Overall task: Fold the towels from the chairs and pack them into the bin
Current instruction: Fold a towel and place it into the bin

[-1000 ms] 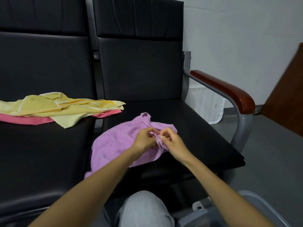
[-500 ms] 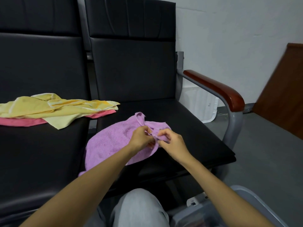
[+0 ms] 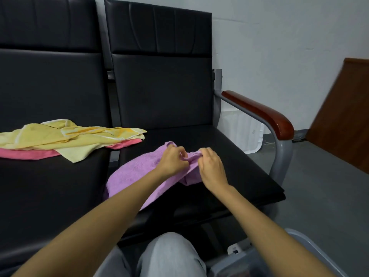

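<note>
On the right-hand black padded chair seat (image 3: 229,156), toward its near left: one lilac terry towel (image 3: 139,172), crumpled and unfolded, its near edge drooping over the seat front.
Left hand (image 3: 172,161) and right hand (image 3: 210,166): both pinch the towel's bunched far edge, fingers curled round the cloth.
Change over the last second: the hands, formerly knuckle to knuckle, now sit slightly apart with a short span of hem drawn between them.
Judgement: the edge is being worked out toward its corners; the first fold has not begun.
On the left-hand black seat (image 3: 40,186): one pale yellow towel (image 3: 69,134), rumpled, lying over one pink towel (image 3: 30,153); both await folding.
Near right: one grey plastic bin (image 3: 311,246), rim only in view, contents not discernible.
</note>
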